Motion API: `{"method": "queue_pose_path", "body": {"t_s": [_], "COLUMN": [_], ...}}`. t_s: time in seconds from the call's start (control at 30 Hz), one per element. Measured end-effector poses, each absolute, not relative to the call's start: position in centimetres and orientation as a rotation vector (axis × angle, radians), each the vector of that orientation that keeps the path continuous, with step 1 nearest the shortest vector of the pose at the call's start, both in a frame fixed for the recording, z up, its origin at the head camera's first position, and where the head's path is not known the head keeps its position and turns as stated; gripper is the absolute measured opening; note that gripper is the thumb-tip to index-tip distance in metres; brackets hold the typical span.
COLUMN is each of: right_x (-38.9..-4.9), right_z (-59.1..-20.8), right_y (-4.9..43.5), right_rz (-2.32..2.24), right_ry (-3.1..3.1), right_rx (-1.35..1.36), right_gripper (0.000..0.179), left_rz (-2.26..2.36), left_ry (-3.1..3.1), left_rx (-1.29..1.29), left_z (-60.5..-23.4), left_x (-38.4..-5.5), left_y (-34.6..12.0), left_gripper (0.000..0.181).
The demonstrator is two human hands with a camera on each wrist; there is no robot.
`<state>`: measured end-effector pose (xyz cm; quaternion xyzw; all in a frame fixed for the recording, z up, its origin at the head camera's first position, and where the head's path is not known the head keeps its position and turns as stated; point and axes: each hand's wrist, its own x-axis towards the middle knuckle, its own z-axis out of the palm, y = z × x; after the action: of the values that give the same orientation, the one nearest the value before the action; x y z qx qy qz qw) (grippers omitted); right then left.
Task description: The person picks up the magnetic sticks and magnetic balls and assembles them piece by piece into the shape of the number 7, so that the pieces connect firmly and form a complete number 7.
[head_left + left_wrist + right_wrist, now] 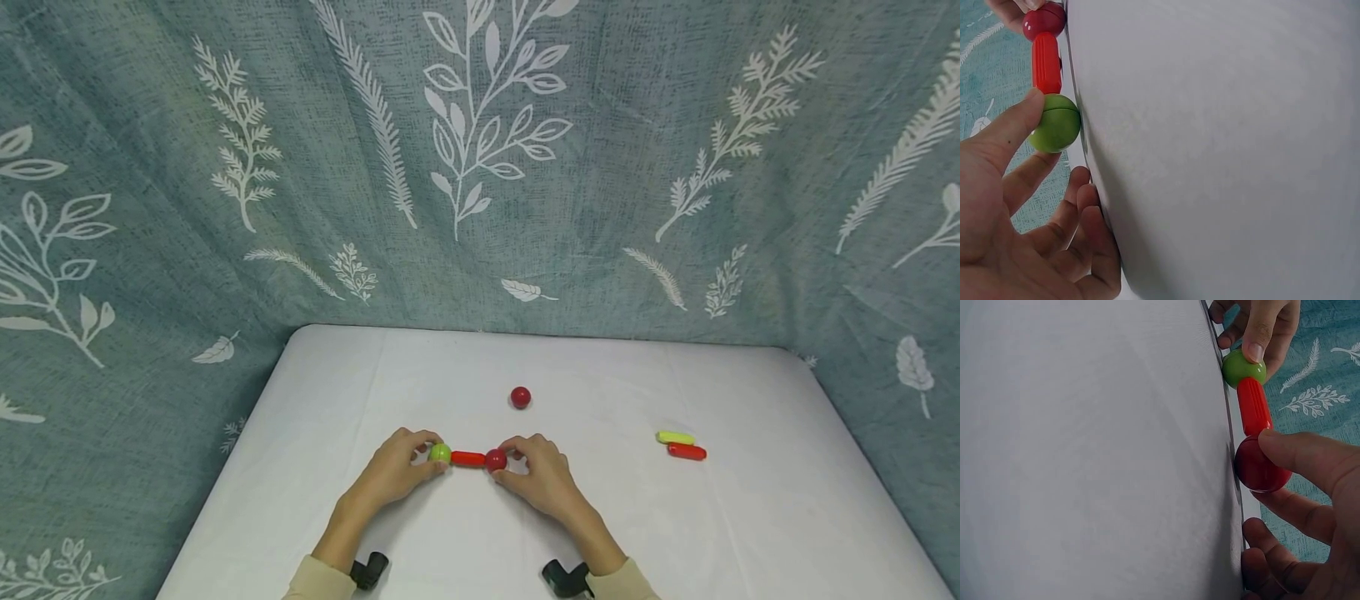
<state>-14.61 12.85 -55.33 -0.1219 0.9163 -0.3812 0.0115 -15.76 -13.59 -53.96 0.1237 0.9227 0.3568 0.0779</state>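
My left hand (401,467) pinches a green ball (440,453) between thumb and fingertips. A red ball (496,460) is pinched the same way by my right hand (542,477). Between the two balls lies a short red ribbed rod (468,459), its ends meeting them in one line across the table. In the left wrist view the thumb presses near where the green ball (1055,124) joins the rod (1046,62). The right wrist view has the thumb over the dark red ball (1262,464), with the other fingers loosely bent below.
Behind the hands sits another red ball (521,397) on the white table (600,517). To the right, a yellow rod (676,437) and a red rod (687,452) lie side by side. Leaf-patterned green cloth (480,267) hangs around the table. Black wrist mounts show near both sleeves.
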Motion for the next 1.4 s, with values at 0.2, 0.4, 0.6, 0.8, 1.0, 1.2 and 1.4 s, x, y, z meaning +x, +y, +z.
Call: {"method": "queue_pose_path", "body": {"t_s": [0.2,0.4,0.6,0.8,1.0,1.2,1.4], "right_x": [-14.5,-14.4,-14.4,-14.4,-14.4,-14.2,-13.9], "right_z": [-55.3,-54.9,-54.5,-54.3,-54.1,-53.8,-53.6], "right_y": [12.9,13.4,14.4,15.6,16.5,17.6,19.2], "right_rz": [-1.190,-1.206,-1.219,-1.247,-1.268,-1.288,-1.298], "right_ry": [2.858,2.829,2.844,2.854,2.868,2.865,2.885], "right_rx": [-0.384,-0.367,-0.326,-0.279,-0.242,-0.199,-0.157], "right_gripper": [0.028,0.026,0.027,0.026,0.025,0.026,0.026], "left_rz": [1.064,1.069,1.059,1.064,1.067,1.088,1.088], "left_ry": [2.773,2.767,2.767,2.772,2.773,2.765,2.765], "left_rx": [0.383,0.377,0.353,0.354,0.356,0.381,0.381], "left_z": [-53.9,-53.9,-53.9,-53.9,-54.1,-54.2,-54.3], "left_x": [-15.7,-15.7,-15.7,-15.7,-15.7,-15.8,-15.8], "left_y": [-13.5,-13.4,-13.5,-13.6,-13.6,-13.7,-13.6], "left_gripper": [0.032,0.031,0.032,0.032,0.033,0.032,0.032]}}
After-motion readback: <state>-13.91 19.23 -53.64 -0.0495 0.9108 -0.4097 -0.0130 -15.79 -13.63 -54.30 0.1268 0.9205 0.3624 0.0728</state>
